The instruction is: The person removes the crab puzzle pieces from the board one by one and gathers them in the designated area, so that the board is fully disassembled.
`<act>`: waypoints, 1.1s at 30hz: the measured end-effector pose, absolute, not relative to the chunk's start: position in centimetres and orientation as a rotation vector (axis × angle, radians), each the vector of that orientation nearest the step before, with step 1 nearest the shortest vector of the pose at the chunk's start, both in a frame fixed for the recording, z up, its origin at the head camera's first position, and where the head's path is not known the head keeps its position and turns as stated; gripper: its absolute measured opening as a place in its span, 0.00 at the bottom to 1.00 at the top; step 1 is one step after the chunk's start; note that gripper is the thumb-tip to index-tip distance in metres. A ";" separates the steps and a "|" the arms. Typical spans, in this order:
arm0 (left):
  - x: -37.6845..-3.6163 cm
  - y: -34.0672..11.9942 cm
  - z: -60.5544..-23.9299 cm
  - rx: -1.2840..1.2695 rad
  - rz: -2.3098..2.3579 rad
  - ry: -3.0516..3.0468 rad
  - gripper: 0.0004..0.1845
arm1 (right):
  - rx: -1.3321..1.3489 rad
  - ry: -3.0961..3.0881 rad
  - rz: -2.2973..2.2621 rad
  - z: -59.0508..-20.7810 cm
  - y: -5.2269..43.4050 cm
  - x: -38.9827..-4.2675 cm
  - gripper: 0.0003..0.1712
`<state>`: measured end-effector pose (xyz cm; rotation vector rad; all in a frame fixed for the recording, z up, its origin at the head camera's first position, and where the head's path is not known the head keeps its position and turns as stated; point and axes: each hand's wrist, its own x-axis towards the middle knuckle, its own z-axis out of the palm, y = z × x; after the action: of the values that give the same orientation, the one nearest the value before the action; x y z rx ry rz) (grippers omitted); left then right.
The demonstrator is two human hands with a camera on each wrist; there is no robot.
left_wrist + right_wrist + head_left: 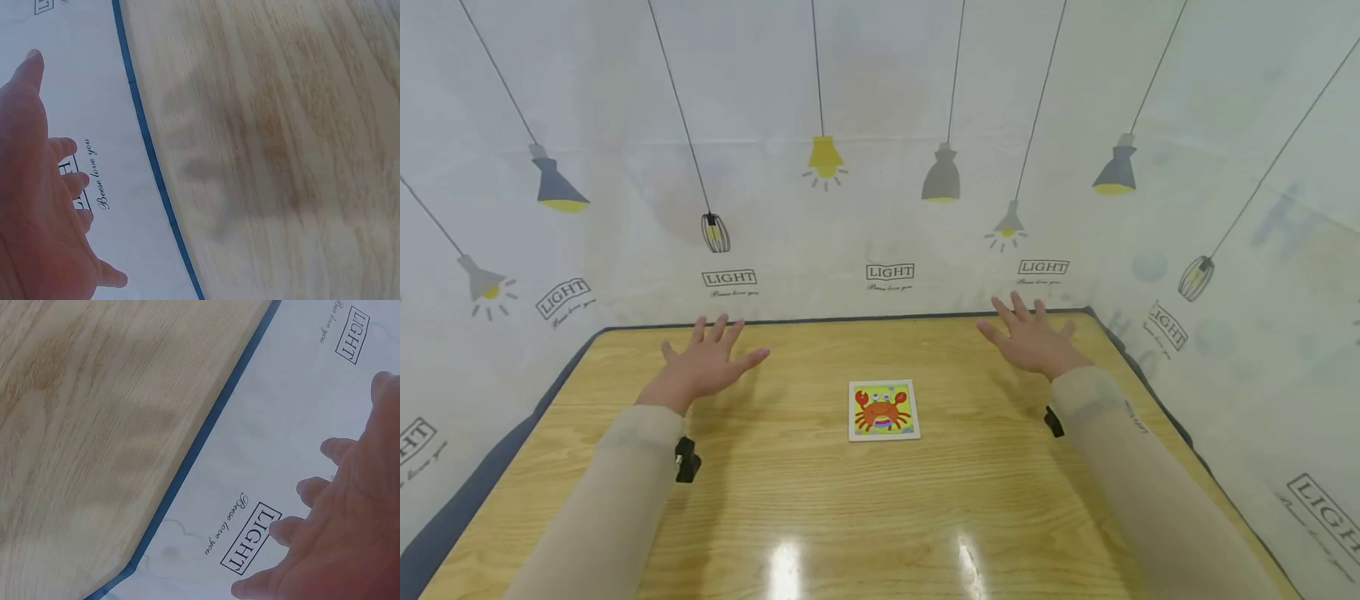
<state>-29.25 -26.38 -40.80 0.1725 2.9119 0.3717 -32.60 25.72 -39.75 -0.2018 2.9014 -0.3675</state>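
A small square picture with a white border and a red crab on yellow lies flat near the middle of the wooden table. To its left, my left hand hovers over the table with fingers spread and nothing in it. My right hand is held likewise on the other side, fingers fanned out toward the back edge. Each wrist view shows its own hand, the left and the right, with an empty palm above the table's far edge. Neither hand touches the crab picture.
A pale cloth or paper wall printed with hanging lamps and LIGHT lettering encloses the table at the back and both sides. Dark blue edging borders the tabletop. Small black devices sit at both wrists, under beige sleeves.
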 end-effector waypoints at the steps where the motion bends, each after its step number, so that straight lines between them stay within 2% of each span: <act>1: -29.2 -26.3 -40.8 0.172 0.370 2.912 0.58 | -0.202 2.904 -0.363 -39.7 25.6 -32.6 0.55; 17: -29.1 -22.3 -40.2 0.301 0.334 2.909 0.57 | -0.285 2.899 -0.397 -38.2 22.4 -32.1 0.56; 26: -29.0 -19.4 -42.0 0.358 0.319 2.883 0.58 | -0.384 2.889 -0.365 -38.3 19.0 -31.5 0.51; 33: -28.7 -17.1 -44.1 0.479 0.344 2.834 0.58 | -0.489 2.854 -0.405 -39.4 15.5 -31.2 0.51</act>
<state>-28.71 -17.07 -44.07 0.4790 2.8344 0.3438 -31.15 15.48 -39.42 -0.4893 2.8543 -0.4054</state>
